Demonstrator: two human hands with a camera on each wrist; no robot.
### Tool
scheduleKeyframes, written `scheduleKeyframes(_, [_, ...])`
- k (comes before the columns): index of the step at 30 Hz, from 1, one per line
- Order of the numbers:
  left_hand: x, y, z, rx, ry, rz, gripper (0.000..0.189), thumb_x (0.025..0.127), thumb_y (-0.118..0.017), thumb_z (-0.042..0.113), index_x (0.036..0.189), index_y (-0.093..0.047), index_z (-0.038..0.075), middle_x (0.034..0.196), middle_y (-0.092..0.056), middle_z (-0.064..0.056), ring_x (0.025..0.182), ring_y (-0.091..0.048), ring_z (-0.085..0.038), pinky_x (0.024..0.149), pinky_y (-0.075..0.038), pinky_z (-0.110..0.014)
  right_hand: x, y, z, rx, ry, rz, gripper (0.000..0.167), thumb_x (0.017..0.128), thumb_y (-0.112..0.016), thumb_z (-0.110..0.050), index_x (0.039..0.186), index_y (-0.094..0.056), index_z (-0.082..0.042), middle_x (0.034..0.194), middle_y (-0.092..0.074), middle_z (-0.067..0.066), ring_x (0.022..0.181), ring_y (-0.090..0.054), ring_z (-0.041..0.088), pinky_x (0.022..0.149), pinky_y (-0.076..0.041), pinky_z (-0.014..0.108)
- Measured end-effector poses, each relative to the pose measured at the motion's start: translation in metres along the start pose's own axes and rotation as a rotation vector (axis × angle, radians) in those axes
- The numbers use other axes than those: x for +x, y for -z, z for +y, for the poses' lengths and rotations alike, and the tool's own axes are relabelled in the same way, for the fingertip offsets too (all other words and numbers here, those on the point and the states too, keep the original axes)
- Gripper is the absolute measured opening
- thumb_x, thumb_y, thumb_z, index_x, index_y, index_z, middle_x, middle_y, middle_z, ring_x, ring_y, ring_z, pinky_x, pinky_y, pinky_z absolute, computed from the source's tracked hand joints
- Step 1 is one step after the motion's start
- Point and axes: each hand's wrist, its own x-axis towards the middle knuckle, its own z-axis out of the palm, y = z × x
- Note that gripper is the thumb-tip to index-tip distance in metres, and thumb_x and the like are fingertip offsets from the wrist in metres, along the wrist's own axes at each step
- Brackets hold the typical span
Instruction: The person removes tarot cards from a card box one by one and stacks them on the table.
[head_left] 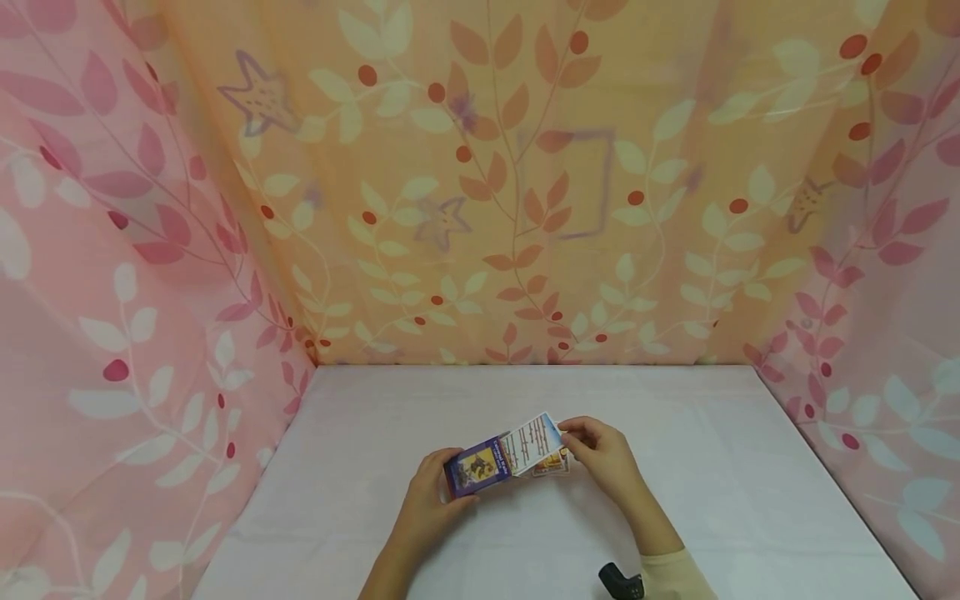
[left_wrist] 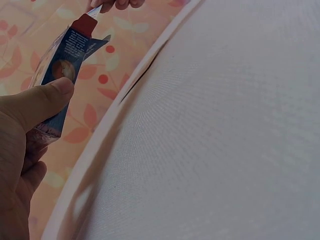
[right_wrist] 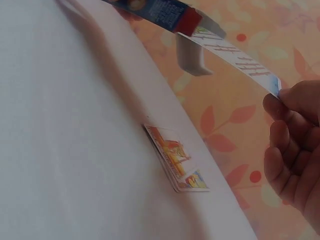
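My left hand (head_left: pixel 429 500) grips a small blue card box (head_left: pixel 477 468) with a yellow picture on its front, thumb along one narrow side. In the left wrist view the box (left_wrist: pixel 70 65) has its red flap (left_wrist: pixel 85 24) raised at the far end. From that end sticks a white printed leaflet (head_left: pixel 531 443) with slanted lines of text. Thumb and forefinger of my right hand (head_left: pixel 603 454) pinch its outer corner. Below, a small stack of picture cards (right_wrist: pixel 175 157) lies on the table, partly covered by the leaflet in the head view.
The white-covered table (head_left: pixel 360 417) stands between patterned cloth walls, pink at left (head_left: pixel 150 333) and right, orange at the back (head_left: pixel 420 275). A black curved object (head_left: pixel 621 582) shows at the front edge near the right sleeve (head_left: pixel 675 575).
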Motion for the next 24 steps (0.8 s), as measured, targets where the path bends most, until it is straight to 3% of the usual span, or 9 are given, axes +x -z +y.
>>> scheduleKeyframes(8, [0.000,-0.001,0.000,0.004,0.002,0.002,0.083,0.068,-0.096,0.030,0.141,-0.056,0.026,0.139,-0.058,0.008,0.134,-0.054,-0.023,0.114,-0.044,-0.053,0.003,0.018,0.004,-0.036,0.011,0.069,0.013,0.097,-0.071,-0.016,0.109,-0.074,-0.014,0.091,-0.071,0.012,0.069,-0.058,0.012,0.057,-0.050,0.022])
scheduleKeyframes(17, [0.000,-0.002,-0.003,0.009,0.029,-0.008,0.083,0.069,-0.095,0.033,0.141,-0.054,0.032,0.140,-0.057,0.009,0.135,-0.054,-0.022,0.115,-0.043,-0.053,0.006,0.027,0.009,-0.035,0.000,0.094,0.014,0.098,-0.070,-0.021,0.110,-0.074,-0.015,0.087,-0.069,0.005,0.069,-0.058,0.014,0.056,-0.051,0.024])
scheduleKeyframes(24, [0.000,-0.001,-0.004,-0.009,0.037,0.001,0.081,0.068,-0.095,0.034,0.140,-0.057,0.025,0.138,-0.058,0.007,0.133,-0.055,-0.025,0.114,-0.043,-0.055,0.008,0.032,0.017,-0.023,-0.004,0.100,0.015,0.099,-0.069,-0.019,0.111,-0.074,-0.012,0.093,-0.070,0.019,0.068,-0.058,0.014,0.056,-0.051,0.024])
